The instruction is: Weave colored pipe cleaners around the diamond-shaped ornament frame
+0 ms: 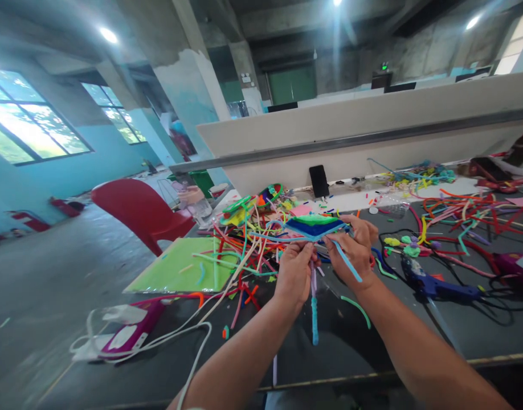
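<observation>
Above the dark table I hold a flat, pointed craft piece [315,229] of fuzzy pipe cleaners, dark blue with a light blue edge and a green part at its far side. My left hand [293,274] pinches its near corner between thumb and fingers. On the right edge, my right hand [353,247] is closed around it, partly hiding that side. A light blue pipe cleaner [347,263] sticks out past the right fingers. Below the hands a purple and light blue stem [315,319] points down; whether it joins the piece is hidden.
Tangled pipe cleaners [244,242] lie behind and left, near a green sheet in a clear bag [170,265]. A blue glue gun [441,285] rests at right. Purple power strip [133,327] and white cables are front left. A phone [318,181] leans on the partition [351,139].
</observation>
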